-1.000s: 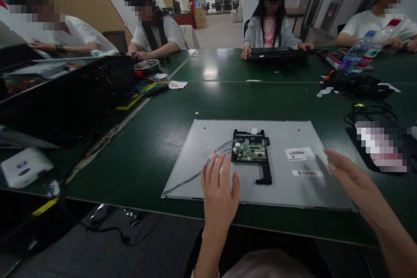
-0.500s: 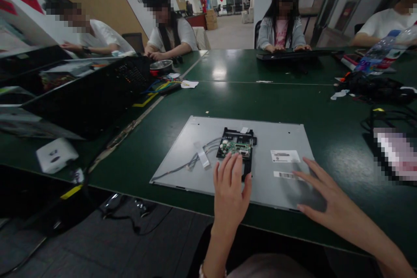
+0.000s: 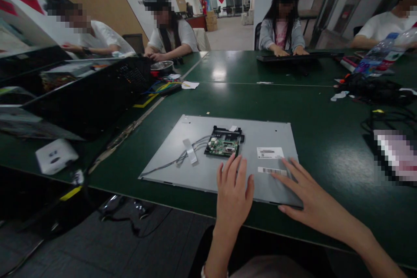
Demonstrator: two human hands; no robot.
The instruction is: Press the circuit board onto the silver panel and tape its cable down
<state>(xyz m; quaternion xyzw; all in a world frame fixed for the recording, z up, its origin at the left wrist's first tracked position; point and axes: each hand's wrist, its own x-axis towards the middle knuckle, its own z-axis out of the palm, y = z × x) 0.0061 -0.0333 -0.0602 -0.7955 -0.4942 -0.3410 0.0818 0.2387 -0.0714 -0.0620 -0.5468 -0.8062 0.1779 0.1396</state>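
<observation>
A flat grey metal display panel (image 3: 172,147) lies back side up on the green table. Fixed to its middle is a black bracket (image 3: 224,132) with a green circuit board (image 3: 223,145); grey cables (image 3: 169,166) run from it to the near left corner, held by a strip of tape (image 3: 190,152). My left hand (image 3: 234,193) is over the panel's near edge just below the board, fingers stretched out. At the panel's right near corner is my right hand (image 3: 308,189), fingers spread beside two white labels (image 3: 270,153). Whether either palm presses on the metal I cannot tell.
Left stand a large black casing (image 3: 91,91) and a white box (image 3: 56,155). At right are a pixelated pink object (image 3: 395,152), black cables (image 3: 374,87) and a plastic bottle (image 3: 374,58). Several people sit around the table; one has hands on a black panel (image 3: 299,57).
The panel with its board has shifted left across the table. My right hand has moved left along with it, while my left hand stays nearly in place.
</observation>
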